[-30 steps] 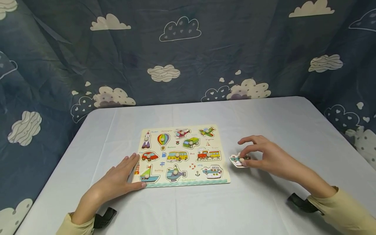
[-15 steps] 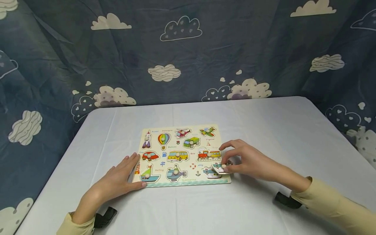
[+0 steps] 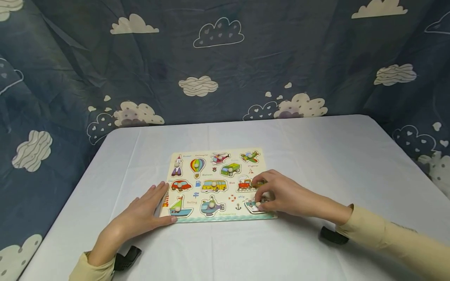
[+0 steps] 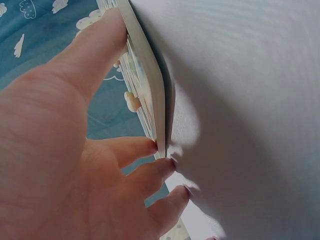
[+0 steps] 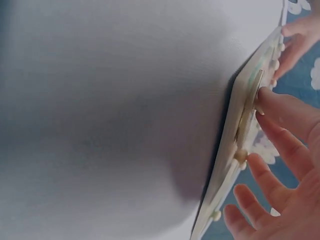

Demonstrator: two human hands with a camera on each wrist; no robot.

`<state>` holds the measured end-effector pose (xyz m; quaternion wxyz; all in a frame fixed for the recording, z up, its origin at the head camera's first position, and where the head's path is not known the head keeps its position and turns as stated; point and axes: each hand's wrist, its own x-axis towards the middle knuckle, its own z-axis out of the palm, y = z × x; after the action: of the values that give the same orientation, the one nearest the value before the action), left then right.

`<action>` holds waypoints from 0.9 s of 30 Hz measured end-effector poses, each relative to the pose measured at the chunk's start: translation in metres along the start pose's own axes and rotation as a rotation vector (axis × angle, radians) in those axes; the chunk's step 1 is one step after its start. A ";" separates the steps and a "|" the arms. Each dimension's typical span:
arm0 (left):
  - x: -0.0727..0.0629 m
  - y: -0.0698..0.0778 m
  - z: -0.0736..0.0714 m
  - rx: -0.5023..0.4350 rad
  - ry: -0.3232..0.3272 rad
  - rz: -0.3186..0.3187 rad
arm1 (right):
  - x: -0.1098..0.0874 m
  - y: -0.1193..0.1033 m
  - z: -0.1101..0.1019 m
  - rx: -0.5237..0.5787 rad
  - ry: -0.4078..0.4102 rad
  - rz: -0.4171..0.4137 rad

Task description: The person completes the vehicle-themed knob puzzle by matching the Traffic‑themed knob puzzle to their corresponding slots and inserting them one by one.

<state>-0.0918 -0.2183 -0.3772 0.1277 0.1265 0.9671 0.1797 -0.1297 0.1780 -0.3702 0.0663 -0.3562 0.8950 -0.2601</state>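
Observation:
A cream peg puzzle board (image 3: 225,214) with vehicle pieces lies on the white table. My right hand (image 3: 281,193) pinches the small knob of the ship piece (image 3: 251,205) between thumb and index finger, over the board's near right corner. In the right wrist view the ship piece (image 5: 254,95) sits slightly raised at the board's face, one edge tilted up. My left hand (image 3: 142,208) rests at the board's left side, fingers spread and straight, thumb on the near left corner. From the left wrist view, the left thumb (image 4: 107,37) and fingertips touch the board's edge.
Other knobbed pieces sit in the board, among them a yellow bus (image 3: 214,185), a submarine (image 3: 212,206), a sailboat (image 3: 181,208) and a train (image 3: 245,183) partly covered by my right hand. A dark cloud-print cloth (image 3: 225,70) hangs behind the white table (image 3: 175,249).
My right hand has carried the ship piece leftward from the table beside the board to over the ship picture at the near right corner. The left hand has stayed in place.

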 end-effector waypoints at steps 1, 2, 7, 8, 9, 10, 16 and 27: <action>0.000 0.000 0.000 -0.001 -0.001 0.000 | 0.001 0.000 0.000 -0.005 -0.002 -0.008; 0.000 0.001 0.000 -0.002 -0.001 0.000 | 0.002 0.000 0.001 -0.007 -0.006 -0.012; 0.000 0.001 0.001 -0.004 -0.005 0.002 | 0.005 0.000 0.001 -0.018 -0.024 -0.012; 0.000 0.001 0.001 -0.004 -0.006 0.002 | 0.005 0.000 0.001 -0.019 -0.028 -0.005; 0.000 0.001 0.001 -0.002 -0.005 0.001 | 0.005 0.001 0.001 -0.021 -0.028 -0.006; 0.000 0.000 0.001 -0.002 -0.005 -0.001 | 0.005 0.001 0.001 -0.022 -0.027 -0.008; 0.001 0.000 0.000 -0.003 -0.008 -0.003 | 0.005 0.001 0.004 -0.015 -0.019 -0.022; 0.000 0.000 -0.001 0.000 -0.008 0.001 | 0.002 0.000 0.002 0.014 -0.026 -0.011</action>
<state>-0.0917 -0.2185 -0.3763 0.1313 0.1275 0.9667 0.1791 -0.1309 0.1755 -0.3720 0.0790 -0.3642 0.8902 -0.2621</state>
